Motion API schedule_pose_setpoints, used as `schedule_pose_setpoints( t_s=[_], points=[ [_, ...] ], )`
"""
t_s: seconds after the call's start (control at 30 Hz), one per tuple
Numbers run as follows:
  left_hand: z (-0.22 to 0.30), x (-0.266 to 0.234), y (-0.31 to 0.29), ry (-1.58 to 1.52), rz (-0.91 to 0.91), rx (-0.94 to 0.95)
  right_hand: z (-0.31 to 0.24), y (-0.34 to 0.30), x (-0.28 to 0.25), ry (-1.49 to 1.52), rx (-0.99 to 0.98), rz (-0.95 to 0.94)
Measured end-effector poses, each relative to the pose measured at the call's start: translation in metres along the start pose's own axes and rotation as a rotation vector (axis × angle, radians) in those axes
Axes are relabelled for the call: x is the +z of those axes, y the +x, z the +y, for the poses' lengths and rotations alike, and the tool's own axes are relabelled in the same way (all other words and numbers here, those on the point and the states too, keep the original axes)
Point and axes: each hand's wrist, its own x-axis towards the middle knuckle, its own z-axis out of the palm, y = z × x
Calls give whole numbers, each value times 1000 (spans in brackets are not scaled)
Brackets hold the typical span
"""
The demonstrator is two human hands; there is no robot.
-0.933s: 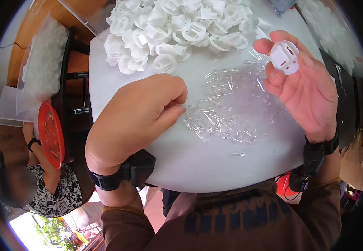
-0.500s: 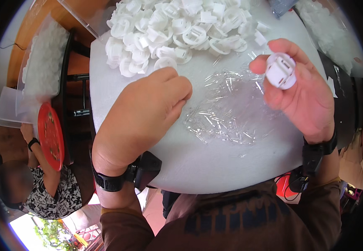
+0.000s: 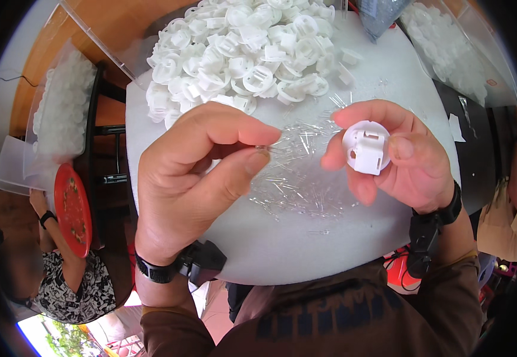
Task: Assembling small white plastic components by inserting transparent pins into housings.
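Note:
Between the thumb and index fingertip of my left hand [image 3: 181,178] is a small LED [image 3: 264,147], its thin metal legs pointing right. My right hand [image 3: 419,169] grips a round white plastic part [image 3: 367,150] with a raised box-shaped housing and slots, its slotted side turned up. A gap separates the LED from this part. Loose clear LEDs with wire legs [image 3: 297,193] lie scattered on the white tabletop [image 3: 234,253] between and below my hands. Beyond them rises a large heap of similar white plastic parts [image 3: 252,50].
A clear bin of white pieces [image 3: 443,50] stands at far right, near a grey plastic bag [image 3: 380,15]. On the left are another clear bin [image 3: 65,107], a red tray [image 3: 72,202] and a seated person in a patterned shirt [image 3: 77,279].
My left hand has turned and lifted from the tabletop, now showing an LED in its pinch. My right hand has moved left and down, tilting the white part so its housing faces lower.

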Motion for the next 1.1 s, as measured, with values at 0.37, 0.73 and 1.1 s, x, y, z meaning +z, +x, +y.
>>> schedule_pose_setpoints(
  t_s=[0.37,0.73,1.1],
  points=[
    [6,26,-4,-538,49,-183,2,-1,8,8,26,51],
    [0,27,-4,-368,16,-22,3,-3,7,26,45,26],
    [0,24,-3,-205,-23,36,4,-3,8,8,37,26]
  ],
)
